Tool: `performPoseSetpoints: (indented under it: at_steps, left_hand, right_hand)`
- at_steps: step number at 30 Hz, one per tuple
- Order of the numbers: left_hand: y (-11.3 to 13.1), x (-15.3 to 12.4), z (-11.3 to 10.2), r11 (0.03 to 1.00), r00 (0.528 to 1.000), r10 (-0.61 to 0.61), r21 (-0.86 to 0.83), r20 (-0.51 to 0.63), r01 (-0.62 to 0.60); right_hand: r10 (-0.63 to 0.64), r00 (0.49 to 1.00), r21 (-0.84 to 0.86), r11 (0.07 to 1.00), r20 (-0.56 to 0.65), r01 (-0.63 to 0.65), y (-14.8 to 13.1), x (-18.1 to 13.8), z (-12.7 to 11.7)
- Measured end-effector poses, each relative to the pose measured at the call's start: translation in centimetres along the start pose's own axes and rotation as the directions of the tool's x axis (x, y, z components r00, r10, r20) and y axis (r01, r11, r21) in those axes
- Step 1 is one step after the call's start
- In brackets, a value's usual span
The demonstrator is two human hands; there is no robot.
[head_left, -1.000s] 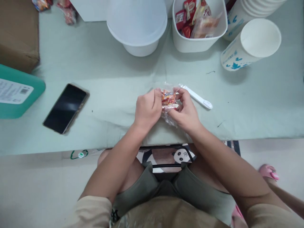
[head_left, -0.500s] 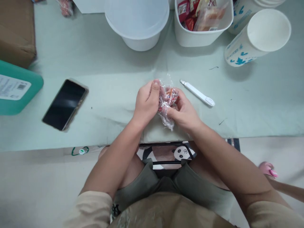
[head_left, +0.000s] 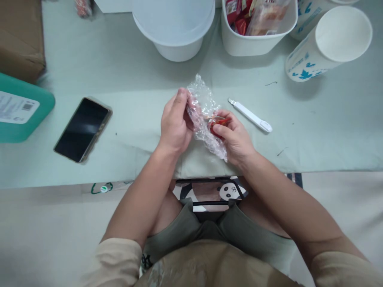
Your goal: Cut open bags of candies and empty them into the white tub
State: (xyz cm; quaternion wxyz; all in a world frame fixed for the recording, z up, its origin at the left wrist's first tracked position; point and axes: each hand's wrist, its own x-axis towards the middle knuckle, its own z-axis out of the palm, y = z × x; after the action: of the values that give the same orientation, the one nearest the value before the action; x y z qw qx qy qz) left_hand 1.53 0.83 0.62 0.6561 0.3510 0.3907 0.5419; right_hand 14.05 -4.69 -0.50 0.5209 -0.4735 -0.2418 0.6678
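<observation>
A crinkled clear plastic bag [head_left: 204, 107] with red and orange snack packets inside is held between both hands above the pale green table [head_left: 143, 119]. My left hand [head_left: 175, 123] is closed on the bag's left side, fingers curled around the plastic. My right hand [head_left: 233, 137] pinches the bag's lower right part, where a red packet [head_left: 216, 122] shows through. The bag's top stands up loose above my fingers.
A white pen-shaped tool [head_left: 250, 115] lies just right of my hands. A black phone [head_left: 82, 129] lies at the left, beside a teal box [head_left: 20, 109] and a brown carton [head_left: 20, 36]. Behind stand a white bowl [head_left: 173, 24], a white bin of snack packets [head_left: 257, 24] and paper cups [head_left: 329, 44].
The bag has been pulled up and spread out, so its clear top now stands above my hands. My left hand moved slightly left and up; the right stayed low on the bag.
</observation>
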Motion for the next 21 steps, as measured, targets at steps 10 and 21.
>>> performPoseSetpoints:
  at_steps: [10, 21]
  left_hand:
    - [3.3, 0.5, -0.9, 0.978, 0.965, -0.21, -0.043, -0.159, 0.205]
    - [4.1, 0.1, -1.5, 0.959, 0.952, -0.275, 0.034, -0.135, 0.282]
  right_hand:
    - [-0.373, 0.926, -0.68, 0.693, -0.054, 0.239, -1.2, 0.2, -1.8]
    - [-0.15, 0.952, -0.963, -0.073, 0.268, 0.26, -2.1, 1.0, 0.1]
